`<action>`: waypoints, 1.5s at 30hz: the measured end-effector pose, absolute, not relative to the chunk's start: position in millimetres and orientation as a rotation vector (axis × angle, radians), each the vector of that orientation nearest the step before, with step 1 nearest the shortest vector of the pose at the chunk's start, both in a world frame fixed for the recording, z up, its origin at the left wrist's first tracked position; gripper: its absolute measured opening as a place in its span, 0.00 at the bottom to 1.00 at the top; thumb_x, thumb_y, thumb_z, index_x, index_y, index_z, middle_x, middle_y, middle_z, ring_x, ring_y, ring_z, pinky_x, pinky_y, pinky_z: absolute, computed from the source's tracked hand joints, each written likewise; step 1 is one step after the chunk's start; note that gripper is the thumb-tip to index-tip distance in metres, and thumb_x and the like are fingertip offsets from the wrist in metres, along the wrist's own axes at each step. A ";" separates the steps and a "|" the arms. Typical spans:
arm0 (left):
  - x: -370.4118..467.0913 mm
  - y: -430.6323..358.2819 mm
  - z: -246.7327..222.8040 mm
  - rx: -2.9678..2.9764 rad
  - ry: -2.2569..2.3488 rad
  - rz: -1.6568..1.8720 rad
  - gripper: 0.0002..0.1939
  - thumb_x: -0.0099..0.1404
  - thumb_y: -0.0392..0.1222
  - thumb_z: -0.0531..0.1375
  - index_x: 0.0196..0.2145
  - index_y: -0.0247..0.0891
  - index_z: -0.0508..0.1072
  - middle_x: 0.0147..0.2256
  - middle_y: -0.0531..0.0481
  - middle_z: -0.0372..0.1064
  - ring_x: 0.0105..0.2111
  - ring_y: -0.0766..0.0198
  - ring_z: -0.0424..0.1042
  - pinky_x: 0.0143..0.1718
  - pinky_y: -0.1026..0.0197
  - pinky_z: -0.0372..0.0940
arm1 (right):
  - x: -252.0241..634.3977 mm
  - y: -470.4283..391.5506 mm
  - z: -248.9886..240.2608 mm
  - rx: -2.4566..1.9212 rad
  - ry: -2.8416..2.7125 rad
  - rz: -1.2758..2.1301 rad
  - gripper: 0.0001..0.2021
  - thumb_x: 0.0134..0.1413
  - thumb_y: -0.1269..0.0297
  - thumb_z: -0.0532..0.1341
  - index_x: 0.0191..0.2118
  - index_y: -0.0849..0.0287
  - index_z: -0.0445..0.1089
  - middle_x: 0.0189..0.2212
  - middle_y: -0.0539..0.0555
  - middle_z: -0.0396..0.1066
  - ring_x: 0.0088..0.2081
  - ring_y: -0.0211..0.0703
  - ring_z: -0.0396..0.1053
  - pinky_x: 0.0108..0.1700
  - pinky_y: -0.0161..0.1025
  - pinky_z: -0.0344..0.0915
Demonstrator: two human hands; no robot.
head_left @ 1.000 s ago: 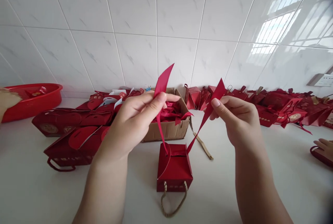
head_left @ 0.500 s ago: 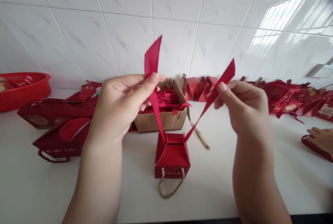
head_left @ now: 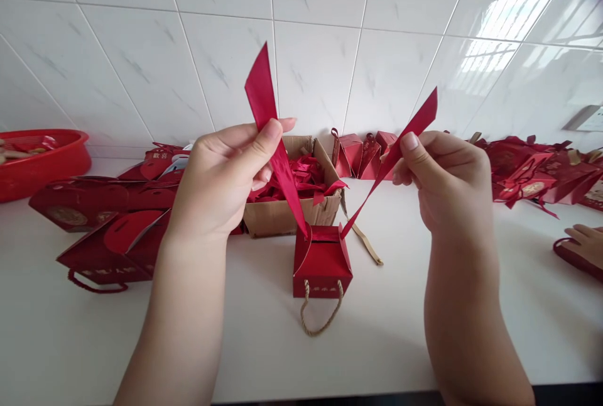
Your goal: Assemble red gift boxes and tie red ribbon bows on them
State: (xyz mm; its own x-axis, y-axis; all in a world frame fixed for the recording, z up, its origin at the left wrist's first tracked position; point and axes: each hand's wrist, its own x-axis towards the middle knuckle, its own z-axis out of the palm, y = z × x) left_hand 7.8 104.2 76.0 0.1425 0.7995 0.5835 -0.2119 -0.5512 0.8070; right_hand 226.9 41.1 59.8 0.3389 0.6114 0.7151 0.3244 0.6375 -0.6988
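A small red gift box (head_left: 323, 261) with a twisted rope handle (head_left: 323, 330) hanging at its front is in the middle of the white table. A red ribbon (head_left: 288, 189) runs through the top of the box, and its two ends rise apart in a V. My left hand (head_left: 235, 173) pinches one end between thumb and fingers, the slanted tip sticking up above. The other end is pinched in my right hand (head_left: 433, 173), its tip pointing up and right. Both hands are above the box, not touching it.
Behind the gift box stands a cardboard box (head_left: 292, 217) full of red ribbons. Red gift boxes (head_left: 113, 242) crowd the left; more red boxes (head_left: 532, 170) line the right. A red basin (head_left: 44, 164) is far left. Another person's hand (head_left: 586, 242) rests at the right edge.
The gift box has shifted slightly right and away from me. My hands have moved a little farther apart and up, with the ribbon ends still in them.
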 end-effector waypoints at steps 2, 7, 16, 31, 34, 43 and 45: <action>9.0 103.4 75.9 1.602 0.591 1.506 0.10 0.55 0.50 0.67 0.32 0.44 0.82 0.20 0.52 0.62 0.17 0.73 0.55 0.15 0.66 0.47 | 227.7 41.1 60.2 -0.922 -1.269 0.235 0.13 0.54 0.59 0.65 0.23 0.58 0.71 0.16 0.47 0.64 0.19 0.31 0.60 0.22 0.34 0.55; 10.6 104.7 74.4 1.587 0.560 1.574 0.05 0.55 0.47 0.68 0.28 0.46 0.81 0.16 0.55 0.60 0.16 0.73 0.56 0.14 0.66 0.49 | 231.7 43.2 59.7 -0.937 -1.257 0.212 0.13 0.53 0.58 0.65 0.22 0.58 0.71 0.16 0.47 0.65 0.19 0.31 0.61 0.22 0.33 0.57; 10.6 100.1 76.5 1.533 0.589 1.597 0.09 0.58 0.48 0.66 0.35 0.44 0.81 0.27 0.51 0.74 0.15 0.74 0.60 0.15 0.66 0.55 | 231.5 48.3 58.8 -0.972 -1.224 0.252 0.13 0.51 0.56 0.66 0.23 0.58 0.71 0.15 0.47 0.66 0.19 0.33 0.61 0.21 0.33 0.56; 29.5 91.0 75.8 1.445 0.622 1.591 0.07 0.52 0.46 0.69 0.28 0.41 0.81 0.23 0.52 0.70 0.20 0.72 0.58 0.17 0.66 0.51 | 226.4 46.0 59.8 -0.907 -1.189 0.224 0.12 0.51 0.57 0.66 0.23 0.58 0.71 0.16 0.46 0.65 0.18 0.32 0.62 0.22 0.33 0.60; 25.3 92.5 75.4 1.473 0.603 1.627 0.08 0.54 0.46 0.68 0.31 0.41 0.82 0.21 0.54 0.65 0.20 0.73 0.56 0.17 0.67 0.52 | 225.7 45.5 60.2 -0.906 -1.189 0.221 0.12 0.51 0.56 0.66 0.24 0.58 0.71 0.16 0.46 0.65 0.18 0.32 0.62 0.22 0.33 0.60; 24.6 96.2 72.7 1.465 0.627 1.560 0.07 0.52 0.44 0.70 0.28 0.39 0.79 0.21 0.55 0.65 0.17 0.74 0.56 0.16 0.68 0.52 | 224.2 42.9 61.3 -0.908 -1.193 0.212 0.12 0.52 0.57 0.66 0.23 0.58 0.71 0.15 0.46 0.65 0.18 0.32 0.62 0.21 0.33 0.58; 26.4 96.1 71.2 1.465 0.620 1.535 0.07 0.51 0.43 0.70 0.28 0.40 0.78 0.20 0.56 0.65 0.17 0.74 0.58 0.16 0.67 0.53 | 224.7 42.7 61.1 -0.914 -1.192 0.206 0.13 0.52 0.57 0.65 0.23 0.58 0.71 0.15 0.46 0.65 0.18 0.32 0.62 0.21 0.33 0.57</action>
State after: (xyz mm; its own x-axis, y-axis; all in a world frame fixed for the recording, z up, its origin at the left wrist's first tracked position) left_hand 26.4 96.1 71.2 0.1041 0.8540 0.5097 -0.2601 -0.4713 0.8428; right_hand 224.7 42.7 61.1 0.3978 0.5838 0.7077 0.3125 0.6391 -0.7028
